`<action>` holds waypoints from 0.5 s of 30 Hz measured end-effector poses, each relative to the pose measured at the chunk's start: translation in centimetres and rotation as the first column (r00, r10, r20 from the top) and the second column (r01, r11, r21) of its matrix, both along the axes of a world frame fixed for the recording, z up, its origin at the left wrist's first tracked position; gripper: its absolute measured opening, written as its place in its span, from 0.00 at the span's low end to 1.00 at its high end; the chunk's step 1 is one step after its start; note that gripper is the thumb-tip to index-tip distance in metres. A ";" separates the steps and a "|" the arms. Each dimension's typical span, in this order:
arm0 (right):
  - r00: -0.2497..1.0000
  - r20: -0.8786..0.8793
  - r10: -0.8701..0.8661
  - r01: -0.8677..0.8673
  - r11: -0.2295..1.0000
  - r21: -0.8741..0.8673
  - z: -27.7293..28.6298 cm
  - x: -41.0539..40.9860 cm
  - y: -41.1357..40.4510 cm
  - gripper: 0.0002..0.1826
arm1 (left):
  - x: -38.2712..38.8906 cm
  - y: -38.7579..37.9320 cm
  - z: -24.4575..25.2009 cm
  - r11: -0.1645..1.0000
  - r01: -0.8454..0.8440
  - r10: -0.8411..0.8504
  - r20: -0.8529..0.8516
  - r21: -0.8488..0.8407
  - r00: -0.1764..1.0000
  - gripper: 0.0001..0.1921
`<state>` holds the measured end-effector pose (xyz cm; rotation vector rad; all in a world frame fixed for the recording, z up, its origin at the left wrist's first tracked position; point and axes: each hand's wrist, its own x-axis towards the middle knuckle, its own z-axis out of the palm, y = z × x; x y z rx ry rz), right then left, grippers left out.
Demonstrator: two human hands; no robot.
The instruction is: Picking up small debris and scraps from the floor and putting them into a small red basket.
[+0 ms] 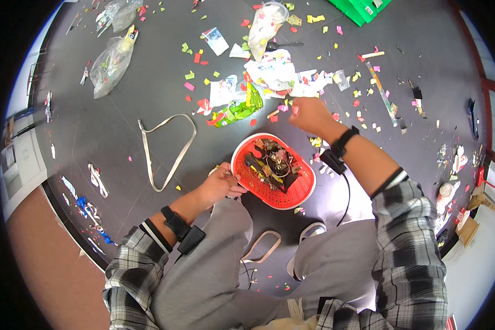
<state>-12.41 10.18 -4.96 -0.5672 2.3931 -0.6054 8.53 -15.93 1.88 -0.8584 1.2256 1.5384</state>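
Observation:
My left hand grips the rim of a red plastic basket with a white edge, its thumb over the left side. Inside the basket lie small mixed scraps, among them dark pieces, thin wire and brownish bits. My right hand is above the floor, up and to the right of the basket, its fingers curled; whether something small is within them cannot be seen. Just beyond it lie crumpled white plastic packaging and a green wrapper, with red, yellow, green and pink paper bits around them.
A cream strap curves on the dark floor at the left, near a clear plastic bag. A green bag lies at the top. A colourful strip and more litter are on the right. My knees flank the lower floor.

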 end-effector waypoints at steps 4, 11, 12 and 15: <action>0.893 0.445 0.071 0.115 0.920 -0.376 5.2 1.4 0.9 0.10 | -0.6 0.4 -0.5 0.997 -0.074 0.075 -0.009 0.028 0.997 0.07; 0.862 0.507 -0.019 0.255 0.880 -0.401 8.1 3.0 4.6 0.06 | -4.1 2.8 -0.8 0.989 -0.106 0.105 0.009 0.102 0.994 0.07; 0.938 0.307 -0.163 0.268 0.901 -0.340 5.5 1.9 6.6 0.07 | -4.5 2.6 -0.3 0.994 -0.060 0.063 -0.031 0.087 0.998 0.07; 0.945 -0.017 -0.327 0.326 0.944 -0.038 2.1 -1.2 14.1 0.16 | -4.8 2.1 -0.9 0.998 0.052 -0.046 -0.118 0.046 0.992 0.08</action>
